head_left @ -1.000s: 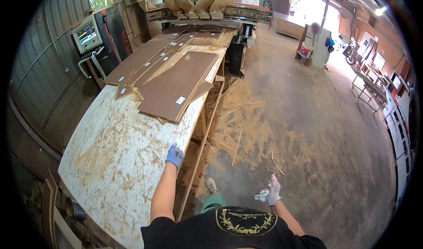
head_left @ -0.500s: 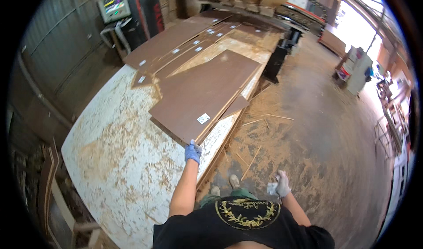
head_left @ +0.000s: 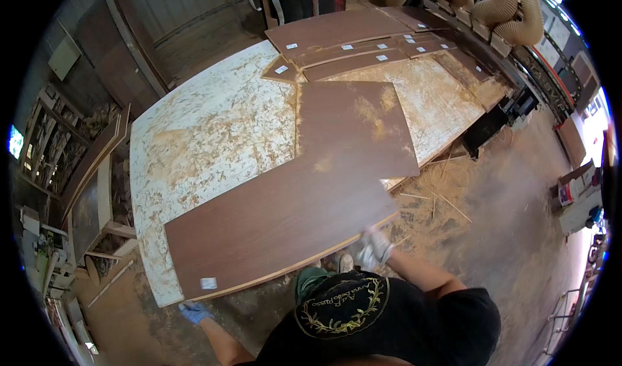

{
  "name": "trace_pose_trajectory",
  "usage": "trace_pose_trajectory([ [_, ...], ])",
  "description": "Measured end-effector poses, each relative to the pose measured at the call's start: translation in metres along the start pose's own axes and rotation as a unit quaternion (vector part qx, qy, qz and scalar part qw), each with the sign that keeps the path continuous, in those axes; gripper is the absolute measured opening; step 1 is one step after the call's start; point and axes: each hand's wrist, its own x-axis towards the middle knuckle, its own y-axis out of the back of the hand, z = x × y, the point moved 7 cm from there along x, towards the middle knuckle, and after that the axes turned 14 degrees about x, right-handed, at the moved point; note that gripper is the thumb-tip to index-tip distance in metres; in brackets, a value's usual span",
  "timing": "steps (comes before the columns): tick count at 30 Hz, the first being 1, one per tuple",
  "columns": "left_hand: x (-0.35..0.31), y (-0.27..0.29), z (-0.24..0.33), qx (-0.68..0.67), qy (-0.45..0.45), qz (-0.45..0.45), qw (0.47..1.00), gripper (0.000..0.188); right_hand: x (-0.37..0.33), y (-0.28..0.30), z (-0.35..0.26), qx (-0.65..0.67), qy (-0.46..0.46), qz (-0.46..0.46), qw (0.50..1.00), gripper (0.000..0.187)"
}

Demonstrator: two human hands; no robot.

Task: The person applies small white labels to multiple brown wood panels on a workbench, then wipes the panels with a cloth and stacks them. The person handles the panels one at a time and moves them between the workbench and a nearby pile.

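A large brown panel (head_left: 272, 217) with a pale edge lies slantwise across the near side of a white, dust-strewn table. A small white label (head_left: 208, 283) is stuck near its left end. My left hand (head_left: 195, 312), in a blue glove, grips the panel's near left corner, its fingers partly hidden at the edge. Farther right, my right hand (head_left: 376, 246) in a whitish glove is closed at the panel's near edge; motion blurs it, and something pale shows beneath it. Another brown panel (head_left: 350, 116) with sawdust on top lies just beyond, partly covered.
Several labelled brown panels (head_left: 343, 26) lie on the far part of the white table (head_left: 220, 126). Beige ducted machinery (head_left: 499, 10) stands at the far right. Wood strips (head_left: 447, 204) and sawdust litter the floor at right. A wooden rack (head_left: 97, 191) stands at left.
The labelled panel has swung left and toward me, uncovering the panel beyond. My left hand moved left with its corner. My right hand came up from my side to the panel's edge.
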Motion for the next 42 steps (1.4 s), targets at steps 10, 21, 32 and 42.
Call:
trace_pose_trajectory([
  [10, -0.107, -0.111, -0.071, 0.756, -0.281, 0.072, 0.587, 0.056, 0.037, 0.114, -0.142, -0.138, 0.276, 0.282, 0.908, 0.039],
  [21, -0.178, -0.271, -0.173, 0.659, -0.334, -0.301, 0.602, 0.066, 0.119, 0.091, -0.18, 0.199, -0.059, -0.144, 0.968, 0.053],
  [32, -0.245, -0.485, -0.364, 0.208, 0.291, -0.424, 0.832, 0.076, 0.005, -0.018, -0.214, 0.069, 0.132, -0.115, 0.982, 0.045],
  [42, -0.252, -0.42, -0.26, 0.234, 0.23, -0.345, 0.879, 0.041, 0.0, 0.102, -0.178, -0.273, 0.181, 0.222, 0.918, 0.038],
])
